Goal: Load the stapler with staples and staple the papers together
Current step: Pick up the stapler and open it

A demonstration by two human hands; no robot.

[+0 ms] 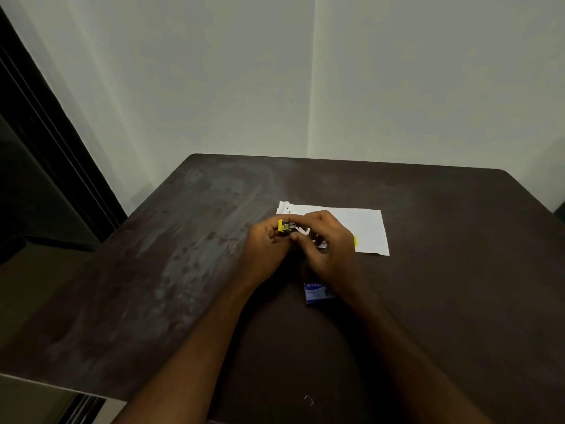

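Two sets of fingers close on one small thing: the left hand (266, 249) curls its fingers (270, 229) round the yellow end of the stapler (285, 226), and the right hand (330, 243) lays its fingers (301, 217) over the top of it, thumb tucked underneath. Both grips are narrow and closed on the stapler. Its metal front shows between them, and the rest is hidden by the hands. Whether the right fingers also pinch any staples cannot be told. A yellow sliver (355, 241) peeks out at the right hand's outer edge; what it belongs to is unclear.

The stapler is held up in front of the near left corner of the papers (363, 228), which lie flat on the counter (443, 286) beyond the hands. A blue staple box (316, 293) lies on the counter, partly hidden by the right wrist. A single loose staple (309, 399) lies well apart, near the counter's near edge between the forearms. The counter is dark and smudged on the left. A pale wall (275, 87) rises behind it.
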